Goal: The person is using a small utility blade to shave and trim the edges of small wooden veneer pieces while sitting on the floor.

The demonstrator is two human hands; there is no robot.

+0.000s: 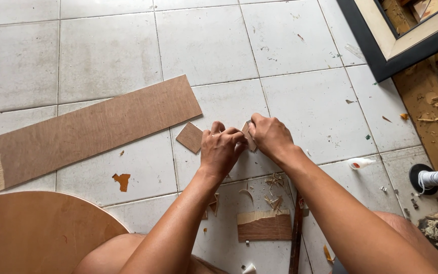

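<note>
At frame centre, my left hand [220, 148] and right hand [269, 136] both pinch a small tan wooden offcut [250, 138], its long axis upright between them.

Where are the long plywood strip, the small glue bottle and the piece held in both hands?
Long plywood strip [97, 124], head view, middle of its face.
Small glue bottle [359, 163], head view, white body.
Held piece [250, 138], head view, edge between the hands.

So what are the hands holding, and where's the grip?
Both hands, left hand and right hand, pinch a small thin wood piece between fingertips, gripping its opposite edges.
</note>
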